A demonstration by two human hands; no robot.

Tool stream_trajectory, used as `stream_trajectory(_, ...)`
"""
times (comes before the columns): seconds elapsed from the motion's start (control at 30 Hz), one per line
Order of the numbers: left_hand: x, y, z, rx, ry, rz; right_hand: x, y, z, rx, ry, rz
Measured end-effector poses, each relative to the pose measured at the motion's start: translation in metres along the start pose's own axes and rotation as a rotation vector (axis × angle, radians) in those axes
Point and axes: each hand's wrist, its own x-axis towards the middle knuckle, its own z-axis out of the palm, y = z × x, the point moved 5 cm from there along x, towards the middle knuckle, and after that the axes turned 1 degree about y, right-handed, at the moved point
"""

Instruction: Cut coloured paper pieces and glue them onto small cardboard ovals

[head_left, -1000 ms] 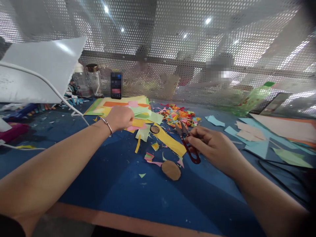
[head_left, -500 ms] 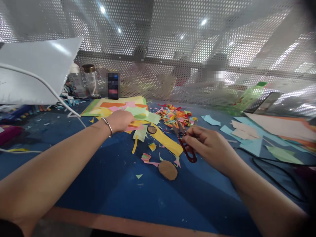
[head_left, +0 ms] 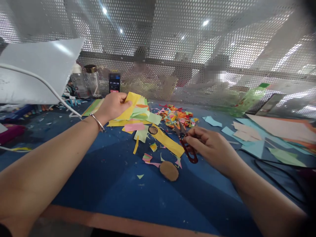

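Observation:
My left hand [head_left: 115, 106] pinches a sheet of yellow paper [head_left: 129, 107], raised over the pile of coloured papers. In my right hand [head_left: 209, 143] is a pair of red-handled thread snips [head_left: 189, 148], its dark blades apart and pointing away from me. Between the hands lie a long yellow paper strip [head_left: 170, 142], a small dark-rimmed disc [head_left: 153, 130] and a pink paper piece [head_left: 134, 127]. Nearer to me, a brown cardboard oval [head_left: 169, 171] rests flat on the blue table [head_left: 103, 191].
Behind the snips is a heap of small coloured paper cuttings [head_left: 179, 115]. Blue sheets [head_left: 254, 146] and a black cable [head_left: 276, 174] lie at right, with a green-capped bottle [head_left: 254, 95] behind. A phone [head_left: 114, 83] and a brown-lidded bottle [head_left: 92, 82] stand against the perforated screen [head_left: 163, 36].
My left hand has lifted a yellow sheet off the paper pile, moving up and slightly away. The pink piece now lies uncovered. My right hand with the snips has hardly moved.

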Motion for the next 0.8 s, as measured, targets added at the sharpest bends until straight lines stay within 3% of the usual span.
stream_trajectory(0.13,-0.001,0.008,-0.008,0.191,0.067,0.076,0.0,0.0,0.002,0.01,-0.013,0.02)
stream_trajectory(0.27,-0.009,0.031,-0.01,0.37,0.109,0.196,0.0,0.001,0.002,0.008,-0.019,0.007)
stream_trajectory(0.37,-0.013,0.042,-0.003,0.405,0.048,0.232,0.0,0.003,0.004,0.007,-0.04,0.009)
stream_trajectory(0.5,-0.013,0.04,-0.001,0.261,-0.004,0.209,0.0,0.005,0.003,-0.012,-0.035,0.005)
stream_trajectory(0.6,-0.012,0.04,-0.002,0.178,-0.022,0.266,0.0,0.005,0.003,-0.024,-0.029,-0.003)
stream_trajectory(0.8,-0.014,0.045,0.0,0.374,-0.087,0.383,0.0,0.004,0.003,-0.039,-0.028,0.015)
